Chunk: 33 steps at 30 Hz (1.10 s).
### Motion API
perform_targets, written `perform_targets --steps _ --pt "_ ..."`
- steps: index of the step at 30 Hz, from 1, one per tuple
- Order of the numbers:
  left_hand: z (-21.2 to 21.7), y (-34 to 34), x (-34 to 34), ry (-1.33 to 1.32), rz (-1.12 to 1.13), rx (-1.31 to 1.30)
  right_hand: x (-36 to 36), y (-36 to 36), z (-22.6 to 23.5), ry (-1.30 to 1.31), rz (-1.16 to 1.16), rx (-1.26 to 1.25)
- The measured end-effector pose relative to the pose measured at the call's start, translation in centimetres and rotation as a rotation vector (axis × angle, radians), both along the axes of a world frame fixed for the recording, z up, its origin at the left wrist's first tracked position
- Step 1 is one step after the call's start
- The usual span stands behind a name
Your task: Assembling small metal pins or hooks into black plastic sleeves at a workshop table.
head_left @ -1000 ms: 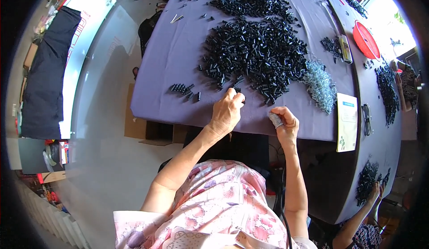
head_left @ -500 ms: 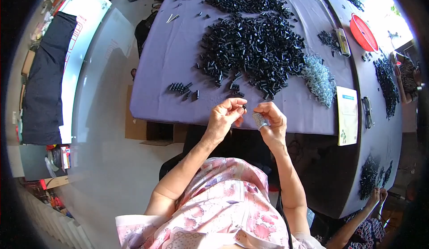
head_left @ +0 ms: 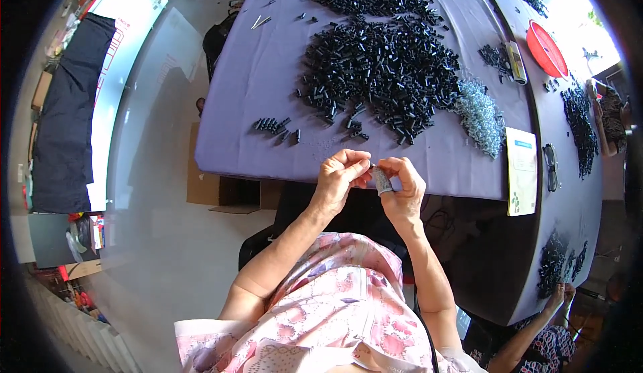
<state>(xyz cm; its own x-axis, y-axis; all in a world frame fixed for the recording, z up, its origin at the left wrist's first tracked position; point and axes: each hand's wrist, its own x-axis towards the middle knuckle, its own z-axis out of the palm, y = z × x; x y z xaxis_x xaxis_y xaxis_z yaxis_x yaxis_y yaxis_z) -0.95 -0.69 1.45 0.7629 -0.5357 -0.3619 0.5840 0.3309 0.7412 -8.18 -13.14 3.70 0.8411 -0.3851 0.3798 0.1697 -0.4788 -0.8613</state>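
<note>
Small black tube (head_left: 370, 165) pinched between left hand (head_left: 338, 179) and right hand (head_left: 404, 187), grips pressed together.

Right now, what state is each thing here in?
Left hand: pinching a small black part against the right hand.
Right hand: gripping a small grey piece.
Black parts pile: loose heap on purple table.
Glasses: lying folded.
</note>
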Motion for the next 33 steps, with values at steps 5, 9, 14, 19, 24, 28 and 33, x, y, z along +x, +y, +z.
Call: perform_targets --steps 5,9,14,19,24,28,33 --pt "-0.2 0.1 0.1 0.019 0.012 -0.026 0.1 -0.1 0.4 -0.031 0.048 -0.198" --pt "-0.5 0.2 0.4 -0.003 -0.004 -0.006 0.5 0.1 1.1 -0.024 0.043 -0.26" --pt "0.1 0.3 0.7 0.006 -0.039 0.014 0.6 -0.5 0.6 0.013 0.107 -0.221" --pt "-0.3 0.7 1.1 0.049 -0.094 -0.034 1.3 -0.8 1.1 0.09 0.139 -0.065" --pt "0.1 1.1 1.9 0.082 -0.153 -0.063 1.9 -2.2 -0.7 0.258 0.229 0.328" --pt "-0.9 1.7 3.0 0.125 -0.079 -0.143 3.3 -2.9 1.2 0.268 0.246 -0.193" --pt "-1.5 2.3 3.9 0.233 -0.075 -0.256 6.6 -4.9 0.7 0.119 0.05 -0.669"
